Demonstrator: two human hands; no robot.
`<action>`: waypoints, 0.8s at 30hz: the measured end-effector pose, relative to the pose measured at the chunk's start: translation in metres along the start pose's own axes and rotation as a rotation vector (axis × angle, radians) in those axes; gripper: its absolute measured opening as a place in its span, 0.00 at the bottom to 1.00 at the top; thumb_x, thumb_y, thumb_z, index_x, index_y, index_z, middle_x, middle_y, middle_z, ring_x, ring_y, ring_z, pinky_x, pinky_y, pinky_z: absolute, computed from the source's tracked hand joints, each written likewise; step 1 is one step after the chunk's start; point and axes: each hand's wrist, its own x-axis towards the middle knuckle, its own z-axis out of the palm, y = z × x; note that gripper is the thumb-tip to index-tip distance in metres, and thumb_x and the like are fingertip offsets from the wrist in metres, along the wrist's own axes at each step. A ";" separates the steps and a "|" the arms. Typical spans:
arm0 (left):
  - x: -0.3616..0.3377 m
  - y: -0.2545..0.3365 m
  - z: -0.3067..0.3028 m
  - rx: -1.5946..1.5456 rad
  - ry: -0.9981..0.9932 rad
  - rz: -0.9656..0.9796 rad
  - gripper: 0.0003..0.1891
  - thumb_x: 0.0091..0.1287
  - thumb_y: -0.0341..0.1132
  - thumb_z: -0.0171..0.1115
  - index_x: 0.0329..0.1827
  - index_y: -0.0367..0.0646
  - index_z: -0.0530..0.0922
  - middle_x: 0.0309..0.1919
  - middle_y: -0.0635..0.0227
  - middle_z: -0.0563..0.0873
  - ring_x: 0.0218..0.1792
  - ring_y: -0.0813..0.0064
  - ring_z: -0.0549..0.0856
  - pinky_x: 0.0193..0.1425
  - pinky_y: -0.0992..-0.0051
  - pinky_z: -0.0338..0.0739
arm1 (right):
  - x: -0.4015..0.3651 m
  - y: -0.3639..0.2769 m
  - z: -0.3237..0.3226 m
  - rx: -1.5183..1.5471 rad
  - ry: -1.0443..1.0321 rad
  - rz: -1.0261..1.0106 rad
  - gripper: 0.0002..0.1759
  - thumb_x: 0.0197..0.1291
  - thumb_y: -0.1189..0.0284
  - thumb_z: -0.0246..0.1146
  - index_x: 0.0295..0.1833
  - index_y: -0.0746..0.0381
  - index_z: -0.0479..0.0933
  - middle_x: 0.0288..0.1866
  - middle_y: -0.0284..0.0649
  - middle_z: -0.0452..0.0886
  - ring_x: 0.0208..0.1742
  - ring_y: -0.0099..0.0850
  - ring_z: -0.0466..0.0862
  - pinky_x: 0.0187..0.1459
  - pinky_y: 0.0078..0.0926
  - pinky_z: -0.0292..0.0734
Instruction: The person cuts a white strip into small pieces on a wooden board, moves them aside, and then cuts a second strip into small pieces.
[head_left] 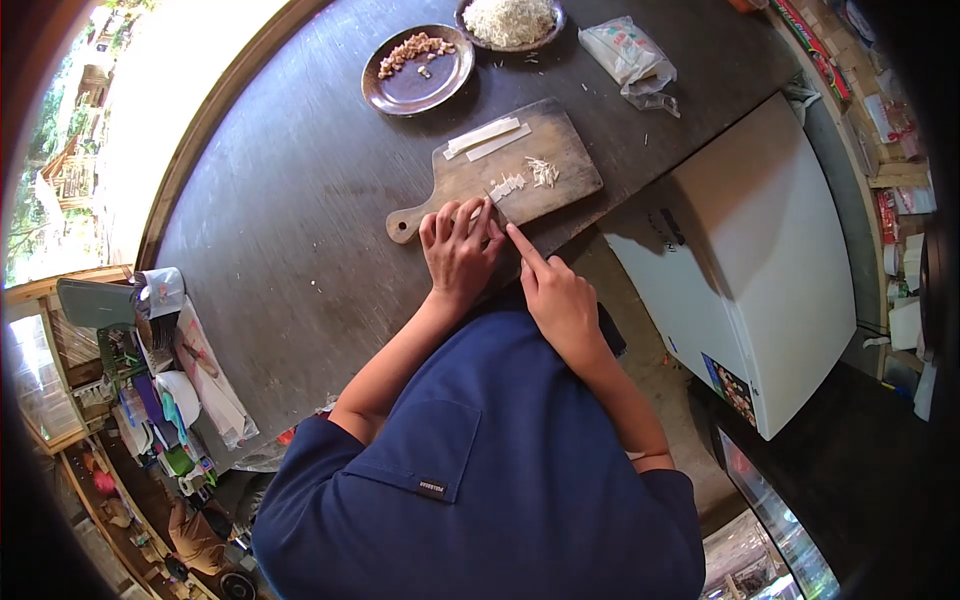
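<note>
On the wooden cutting board [560, 150], my left hand [460, 255] has curled fingers pressing down at the near edge, around pale strips mostly hidden beneath them. My right hand [560, 300] grips a knife [500, 211], its index finger stretched along the top; the handle is hidden in the palm. The blade sits close to my left fingertips. Just past the blade lie freshly cut pale slivers [508, 187], and a small pile of thin matchsticks [543, 172] is to their right. Longer flat pale strips [487, 138] rest on the board's far side.
Behind the board stand a brown plate [415, 98] with diced brown pieces and a bowl [510, 45] heaped with pale shreds. A plastic bag [628, 60] lies right of them on the dark table [290, 200]. A white fridge [760, 250] stands at the right. Clutter [165, 390] fills the left edge.
</note>
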 end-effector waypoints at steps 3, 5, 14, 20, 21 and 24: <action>0.001 0.001 -0.001 0.009 -0.002 -0.005 0.18 0.61 0.37 0.75 0.55 0.48 0.91 0.56 0.77 0.88 0.63 0.69 0.82 0.71 0.61 0.67 | 0.000 0.000 0.002 0.012 0.003 0.004 0.33 0.81 0.59 0.57 0.86 0.25 0.62 0.35 0.49 0.85 0.32 0.54 0.90 0.37 0.53 0.89; 0.001 0.000 -0.001 0.002 -0.001 -0.006 0.18 0.61 0.37 0.75 0.55 0.48 0.91 0.56 0.77 0.88 0.63 0.69 0.82 0.71 0.61 0.67 | 0.011 -0.002 0.006 0.013 0.016 -0.003 0.33 0.81 0.59 0.57 0.86 0.25 0.62 0.35 0.49 0.85 0.32 0.54 0.90 0.37 0.53 0.89; 0.000 -0.001 -0.003 -0.025 -0.004 0.000 0.18 0.63 0.37 0.73 0.56 0.45 0.91 0.57 0.75 0.88 0.62 0.68 0.82 0.70 0.60 0.68 | -0.001 -0.003 0.001 0.016 -0.002 0.023 0.33 0.80 0.59 0.57 0.86 0.25 0.63 0.36 0.50 0.85 0.32 0.54 0.90 0.37 0.53 0.89; -0.001 0.000 -0.002 -0.025 0.000 -0.007 0.18 0.64 0.37 0.73 0.56 0.45 0.91 0.57 0.76 0.88 0.63 0.68 0.81 0.70 0.59 0.68 | 0.012 -0.005 0.009 0.011 0.044 -0.010 0.33 0.81 0.60 0.57 0.86 0.25 0.63 0.34 0.49 0.84 0.31 0.54 0.89 0.37 0.53 0.88; -0.002 0.001 -0.002 -0.010 0.005 -0.010 0.17 0.64 0.38 0.73 0.56 0.46 0.91 0.57 0.76 0.88 0.63 0.68 0.81 0.70 0.59 0.68 | 0.013 -0.007 0.007 0.008 0.049 -0.018 0.33 0.81 0.60 0.57 0.86 0.25 0.63 0.34 0.48 0.84 0.31 0.54 0.89 0.36 0.53 0.88; -0.001 -0.002 -0.001 0.007 0.014 -0.010 0.17 0.64 0.38 0.73 0.55 0.46 0.91 0.57 0.76 0.88 0.63 0.68 0.81 0.70 0.59 0.68 | -0.001 -0.008 0.003 -0.007 0.024 0.025 0.31 0.81 0.59 0.57 0.85 0.26 0.65 0.33 0.48 0.84 0.31 0.54 0.89 0.35 0.53 0.88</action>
